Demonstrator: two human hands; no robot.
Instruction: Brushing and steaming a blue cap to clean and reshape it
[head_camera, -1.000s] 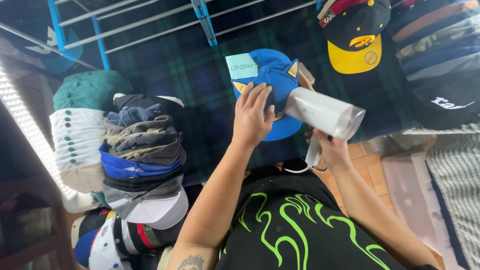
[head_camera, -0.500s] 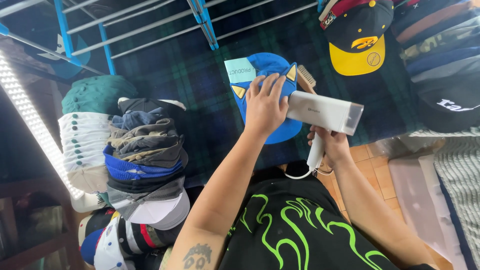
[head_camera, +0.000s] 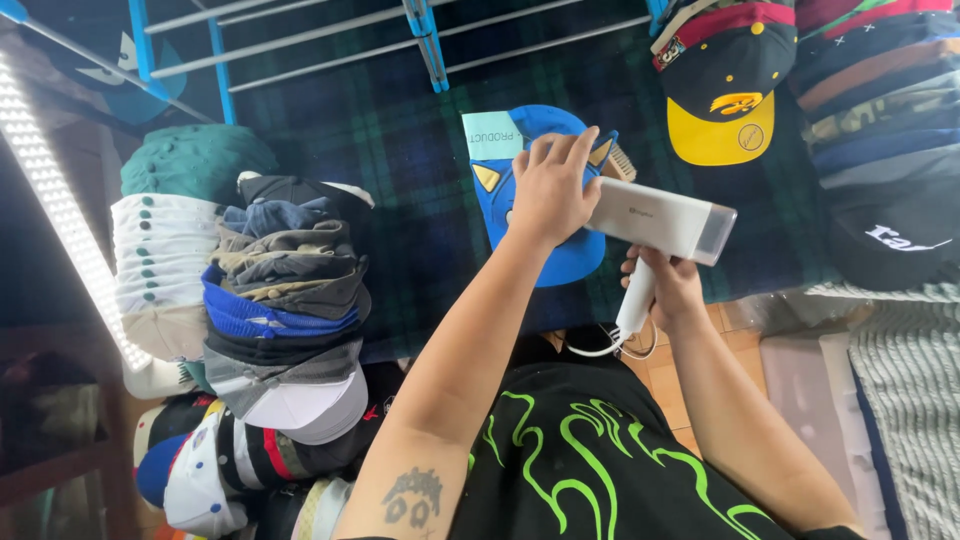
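Observation:
A bright blue cap (head_camera: 560, 255) with yellow triangle patches and a pale paper tag lies on the dark plaid cloth (head_camera: 400, 150). My left hand (head_camera: 552, 190) presses flat on its crown, fingers spread. My right hand (head_camera: 668, 285) grips the handle of a white handheld steamer (head_camera: 660, 220), whose head points sideways just beside the cap. A white cord (head_camera: 610, 345) loops down from the handle. A small wooden brush (head_camera: 620, 162) peeks out behind the steamer.
Tall stacks of folded caps (head_camera: 280, 290) stand at the left, with more caps piled below. A black and yellow cap (head_camera: 725, 100) and a row of stacked caps (head_camera: 880, 120) sit at the right. A blue metal rack (head_camera: 420, 30) runs along the top.
The view has shifted a little. My left hand stays on the blue cap and the steamer has tilted slightly beside it.

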